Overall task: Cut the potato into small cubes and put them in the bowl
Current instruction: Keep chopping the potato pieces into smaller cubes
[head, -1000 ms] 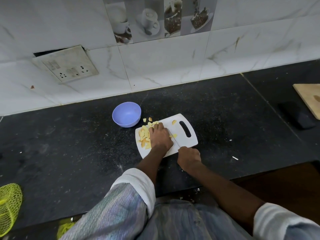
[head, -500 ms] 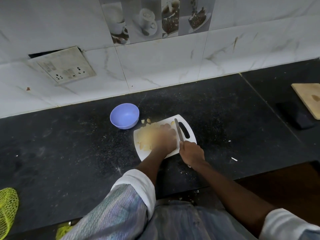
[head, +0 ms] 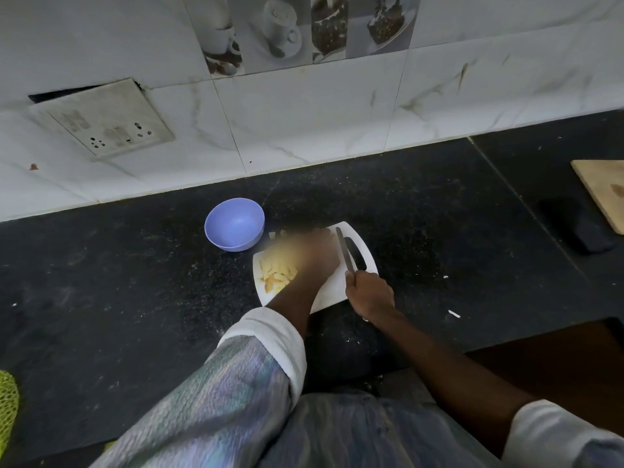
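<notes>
Potato pieces, pale yellow cut chunks (head: 275,276), lie heaped on the left half of my white plastic cutting board (head: 332,288), with a few strays (head: 277,234) on the counter just beyond its far left corner. My left hand (head: 315,253) lies over the pieces, motion-blurred, so I cannot tell whether its fingers are curled or flat. My right hand (head: 369,292), at the board's near right edge, grips the handle of a slim steel knife (head: 344,249); the blade runs away from me beside the board's handle slot. The round lilac plastic bowl (head: 234,224) stands on the black speckled counter (head: 439,231), near the board's far left corner, no pieces visible inside. A wooden board (head: 604,187) lies at the counter's far right edge.
</notes>
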